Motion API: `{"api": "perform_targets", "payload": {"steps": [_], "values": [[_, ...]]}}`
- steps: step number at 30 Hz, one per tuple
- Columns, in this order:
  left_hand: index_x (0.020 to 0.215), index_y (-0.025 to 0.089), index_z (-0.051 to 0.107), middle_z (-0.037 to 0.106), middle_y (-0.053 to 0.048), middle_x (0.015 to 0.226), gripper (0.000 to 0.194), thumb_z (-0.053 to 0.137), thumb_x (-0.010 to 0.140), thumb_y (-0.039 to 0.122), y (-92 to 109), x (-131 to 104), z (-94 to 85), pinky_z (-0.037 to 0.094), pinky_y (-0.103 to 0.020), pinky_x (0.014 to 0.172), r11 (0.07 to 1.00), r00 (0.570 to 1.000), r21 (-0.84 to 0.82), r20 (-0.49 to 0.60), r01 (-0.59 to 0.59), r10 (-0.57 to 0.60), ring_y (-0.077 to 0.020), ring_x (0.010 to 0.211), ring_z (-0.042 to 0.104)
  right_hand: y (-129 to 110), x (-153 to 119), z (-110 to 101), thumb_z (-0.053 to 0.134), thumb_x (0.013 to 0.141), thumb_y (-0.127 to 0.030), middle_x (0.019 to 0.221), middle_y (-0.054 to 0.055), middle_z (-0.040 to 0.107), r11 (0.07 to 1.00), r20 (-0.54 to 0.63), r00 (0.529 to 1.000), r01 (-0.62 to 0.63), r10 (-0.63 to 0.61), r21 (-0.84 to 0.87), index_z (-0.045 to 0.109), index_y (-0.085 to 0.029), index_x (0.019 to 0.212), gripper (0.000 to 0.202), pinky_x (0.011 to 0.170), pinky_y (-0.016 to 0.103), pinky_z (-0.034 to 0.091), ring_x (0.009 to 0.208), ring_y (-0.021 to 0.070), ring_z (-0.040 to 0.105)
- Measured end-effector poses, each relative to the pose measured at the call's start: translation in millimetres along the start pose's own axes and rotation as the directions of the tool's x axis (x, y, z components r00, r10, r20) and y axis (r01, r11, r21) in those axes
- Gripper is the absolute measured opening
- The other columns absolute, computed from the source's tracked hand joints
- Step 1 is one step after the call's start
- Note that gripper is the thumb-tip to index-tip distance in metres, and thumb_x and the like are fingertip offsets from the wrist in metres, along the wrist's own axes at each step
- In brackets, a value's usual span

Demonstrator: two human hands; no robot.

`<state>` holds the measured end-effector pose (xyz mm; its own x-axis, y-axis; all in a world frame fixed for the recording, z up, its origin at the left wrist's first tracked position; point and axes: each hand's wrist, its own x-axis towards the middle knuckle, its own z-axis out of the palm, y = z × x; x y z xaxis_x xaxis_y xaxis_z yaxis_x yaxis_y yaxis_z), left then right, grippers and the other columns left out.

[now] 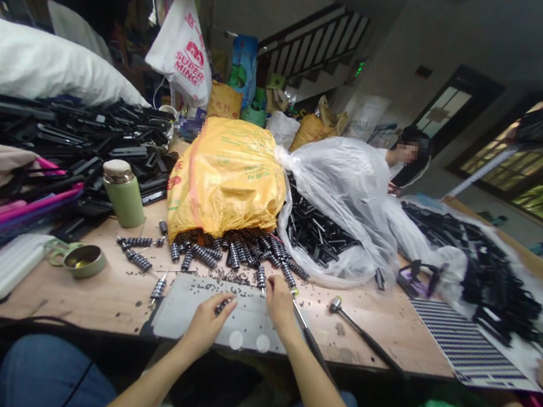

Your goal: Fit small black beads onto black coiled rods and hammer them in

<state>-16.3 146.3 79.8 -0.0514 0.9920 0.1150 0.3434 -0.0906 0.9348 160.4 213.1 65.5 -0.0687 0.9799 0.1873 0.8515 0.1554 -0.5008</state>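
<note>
Springs [225, 245] spill from the yellow sack [227, 180] above the grey tray [185, 313]. Left hand [207, 319] pinches one; right hand [280, 302] presses down, fingertips together. Best seated squarely, one at a time.

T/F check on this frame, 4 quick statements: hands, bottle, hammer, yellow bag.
1. The left hand pinches a small dark part over the grey plate. True.
2. The green bottle lies on its side. False: it stands upright.
3. The right hand grips the hammer. False: the hammer lies on the table, apart from that hand.
4. Dark ribbed parts spill from under the yellow bag. True.
</note>
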Motion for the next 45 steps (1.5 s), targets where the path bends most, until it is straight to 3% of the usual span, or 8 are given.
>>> {"api": "perform_targets", "payload": {"steps": [3, 5, 9, 20, 27, 35, 41, 45], "values": [[0.103, 0.017, 0.063, 0.065, -0.008, 0.106, 0.035, 0.049, 0.079, 0.039, 2, 1, 3.7, 0.044, -0.035, 0.089, 0.998, 0.997, 0.038, 0.063, -0.050, 0.048, -0.0204, 0.100, 0.058, -23, -19, 0, 0.048, 0.082, -0.026, 0.086, 0.005, 0.065, 0.925, 0.052, 0.999, -0.027, 0.008, 0.380, 0.055, -0.016, 0.095, 0.018, 0.070, 0.024, 0.049, 0.077, 0.0142, 0.062], [0.107, 0.017, 0.061, 0.063, -0.008, 0.109, 0.036, 0.048, 0.080, 0.038, 1, 2, 6.0, 0.043, -0.035, 0.091, 0.995, 0.995, 0.065, 0.078, -0.072, 0.067, -0.0199, 0.103, 0.057, -37, -27, 0, 0.057, 0.075, -0.026, 0.082, 0.004, 0.066, 0.738, 0.098, 0.994, -0.102, 0.050, 0.667, 0.058, -0.015, 0.090, 0.019, 0.067, 0.026, 0.051, 0.072, 0.0152, 0.063], [0.107, 0.018, 0.061, 0.065, -0.007, 0.104, 0.035, 0.048, 0.081, 0.037, -1, 2, 6.7, 0.045, -0.034, 0.088, 0.989, 0.993, 0.102, 0.070, -0.105, 0.098, -0.0189, 0.099, 0.059, -51, -32, -6, 0.064, 0.066, -0.022, 0.076, 0.003, 0.067, 0.594, 0.089, 0.990, -0.135, 0.106, 0.793, 0.063, -0.015, 0.082, 0.017, 0.070, 0.029, 0.051, 0.071, 0.0165, 0.064], [0.101, 0.018, 0.064, 0.067, -0.007, 0.101, 0.031, 0.049, 0.080, 0.036, -5, -2, 6.3, 0.046, -0.034, 0.087, 0.993, 0.993, 0.051, 0.049, -0.108, 0.106, -0.0196, 0.097, 0.060, -54, -34, -11, 0.057, 0.070, -0.017, 0.074, 0.002, 0.068, 0.774, -0.053, 0.999, 0.030, 0.005, 0.632, 0.066, -0.018, 0.079, 0.013, 0.065, 0.026, 0.053, 0.067, 0.0149, 0.063], [0.114, 0.019, 0.055, 0.060, -0.007, 0.115, 0.038, 0.047, 0.080, 0.036, -17, 2, 8.6, 0.043, -0.035, 0.092, 0.999, 0.999, -0.021, -0.035, -0.036, 0.035, -0.0206, 0.109, 0.053, -48, -42, -6, 0.047, 0.077, -0.012, 0.097, 0.005, 0.066, 0.822, -0.057, 0.903, 0.412, -0.425, 0.392, 0.060, -0.020, 0.102, 0.029, 0.083, 0.029, 0.048, 0.091, 0.0162, 0.061], [0.103, 0.016, 0.051, 0.063, -0.007, 0.091, 0.033, 0.043, 0.081, 0.040, -46, 5, 10.4, 0.050, -0.031, 0.063, 0.997, 0.996, -0.079, -0.088, 0.021, -0.028, -0.0142, 0.060, 0.058, -37, 73, 8, 0.046, 0.083, -0.025, 0.107, 0.019, 0.058, 0.975, -0.014, 0.995, 0.090, -0.095, -0.203, 0.051, -0.008, 0.113, 0.034, 0.085, 0.043, 0.038, 0.104, 0.0269, 0.048], [0.103, 0.015, 0.051, 0.063, -0.005, 0.079, 0.037, 0.040, 0.081, 0.043, -50, 4, 3.8, 0.049, -0.030, 0.057, 0.999, 0.991, -0.038, -0.128, 0.031, -0.036, -0.0146, 0.054, 0.056, -73, 60, 65, 0.051, 0.082, -0.032, 0.100, 0.013, 0.061, 0.951, 0.051, 0.980, 0.198, -0.192, -0.239, 0.056, -0.014, 0.105, 0.030, 0.085, 0.039, 0.034, 0.099, 0.0253, 0.048], [0.101, 0.016, 0.053, 0.063, -0.008, 0.089, 0.035, 0.042, 0.081, 0.043, -62, 5, 3.1, 0.050, -0.033, 0.065, 1.000, 0.980, 0.018, -0.199, -0.025, 0.028, -0.0175, 0.066, 0.061, -61, 61, 55, 0.042, 0.087, -0.038, 0.118, 0.007, 0.053, 0.944, 0.004, 0.975, 0.215, -0.222, -0.249, 0.051, -0.020, 0.113, 0.033, 0.087, 0.032, 0.034, 0.105, 0.0202, 0.045]]}}
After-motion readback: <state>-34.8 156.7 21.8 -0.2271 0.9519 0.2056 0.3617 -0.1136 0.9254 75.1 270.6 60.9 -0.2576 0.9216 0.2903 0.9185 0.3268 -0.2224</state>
